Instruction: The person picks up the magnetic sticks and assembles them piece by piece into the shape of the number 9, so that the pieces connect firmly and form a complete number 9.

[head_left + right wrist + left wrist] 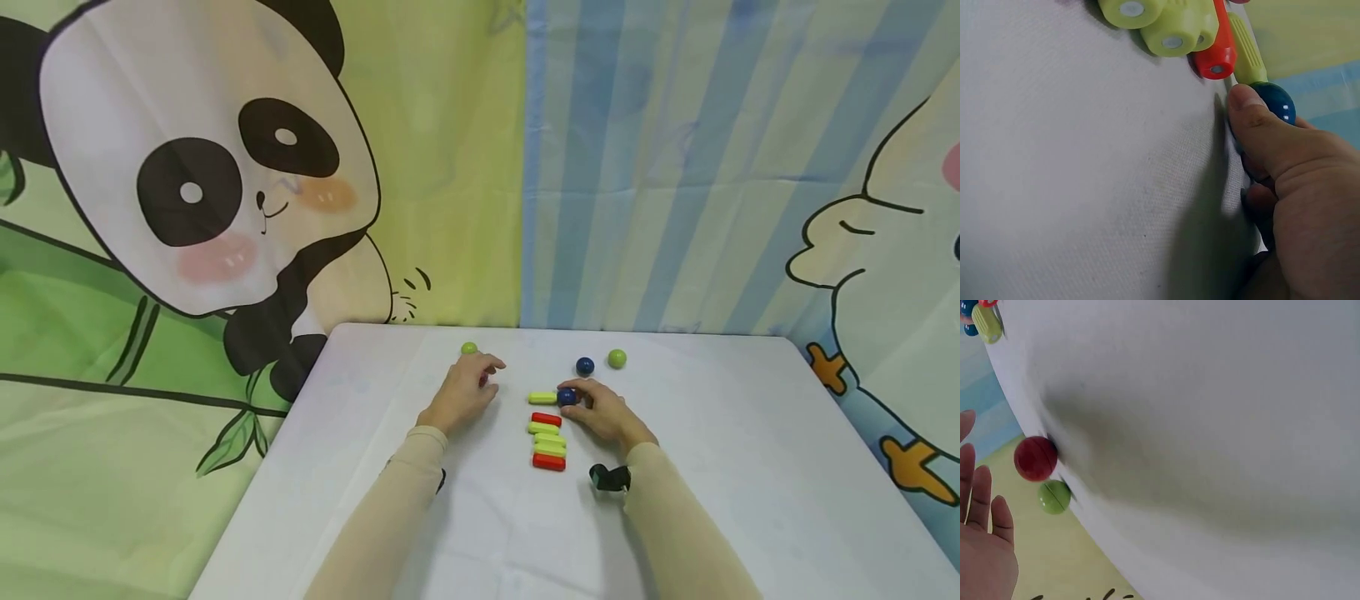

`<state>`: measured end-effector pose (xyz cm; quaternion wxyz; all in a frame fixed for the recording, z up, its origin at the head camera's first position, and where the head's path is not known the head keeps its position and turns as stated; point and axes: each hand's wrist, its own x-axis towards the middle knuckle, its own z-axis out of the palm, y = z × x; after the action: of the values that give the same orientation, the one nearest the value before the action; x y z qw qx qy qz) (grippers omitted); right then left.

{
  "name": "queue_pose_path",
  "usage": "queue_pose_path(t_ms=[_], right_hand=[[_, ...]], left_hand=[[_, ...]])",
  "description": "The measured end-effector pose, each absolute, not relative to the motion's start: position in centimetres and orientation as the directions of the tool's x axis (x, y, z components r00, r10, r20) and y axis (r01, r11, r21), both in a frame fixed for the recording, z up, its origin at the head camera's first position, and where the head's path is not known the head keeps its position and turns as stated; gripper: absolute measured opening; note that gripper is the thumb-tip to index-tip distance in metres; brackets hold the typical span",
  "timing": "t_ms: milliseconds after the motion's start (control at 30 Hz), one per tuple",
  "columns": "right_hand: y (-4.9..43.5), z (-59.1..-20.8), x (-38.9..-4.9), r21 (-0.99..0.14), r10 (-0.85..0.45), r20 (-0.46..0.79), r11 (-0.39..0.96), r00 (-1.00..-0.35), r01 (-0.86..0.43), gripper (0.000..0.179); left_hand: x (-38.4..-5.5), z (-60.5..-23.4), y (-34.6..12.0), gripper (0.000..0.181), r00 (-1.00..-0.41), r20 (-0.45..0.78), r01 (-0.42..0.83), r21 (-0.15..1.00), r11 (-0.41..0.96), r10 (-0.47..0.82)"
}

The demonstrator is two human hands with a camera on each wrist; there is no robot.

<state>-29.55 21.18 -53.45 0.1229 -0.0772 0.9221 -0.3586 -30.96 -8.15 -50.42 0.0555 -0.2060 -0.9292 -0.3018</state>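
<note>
Its picture's edge crops my left hand (985,553), which hides most of the red ball (1034,459) in the head view; my right thumb (1257,125) covers part of the nearer blue ball (1280,100).

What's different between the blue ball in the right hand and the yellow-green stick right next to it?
Shape: the blue ball is round, while the yellow-green stick is long, with grooves along its side.
Colour: the ball is dark blue; the stick is a pale yellow-green.
Hold: the right hand pinches the ball, but no finger shows on the stick.
Shared: each seems to touch the other, ball against stick end.
</note>
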Motion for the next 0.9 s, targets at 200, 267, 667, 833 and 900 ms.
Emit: queue_pose_path(t_ms=[200,267,667,833,900], right_hand=[[21.4,-53.3,-29.7,-0.687,-0.228,-0.195,0.725,-0.954,-0.033,0.044],[21.4,-53.3,-29.7,-0.688,-0.230,-0.194,0.725,-0.954,-0.035,0.043],[21.2,-53.7,-29.5,-0.684,-0.244,-0.155,0.726,-0.957,-0.075,0.043],[21.1,-53.7,-29.5,-0.690,-0.220,-0.177,0.722,-0.959,-0.039,0.043],[21.1,-53.7,-29.5,-0.691,-0.210,-0.181,0.722,-0.961,-0.028,0.043]], left_hand=[[-31.2,-50.6,-9.2,0.034,-0.915,0.255,0.402,0.521,0.753,0.312],[-31.3,-50.8,-9.4,0.035,-0.919,0.252,0.393,0.524,0.756,0.303],[-32.0,-51.6,-10.5,0.039,-0.973,0.097,0.226,0.594,0.772,0.210],[-32.2,-51.8,-10.7,0.036,-0.979,0.074,0.197,0.614,0.764,0.192],[-32.2,-51.9,-10.8,0.036,-0.980,0.062,0.187,0.618,0.764,0.190]])
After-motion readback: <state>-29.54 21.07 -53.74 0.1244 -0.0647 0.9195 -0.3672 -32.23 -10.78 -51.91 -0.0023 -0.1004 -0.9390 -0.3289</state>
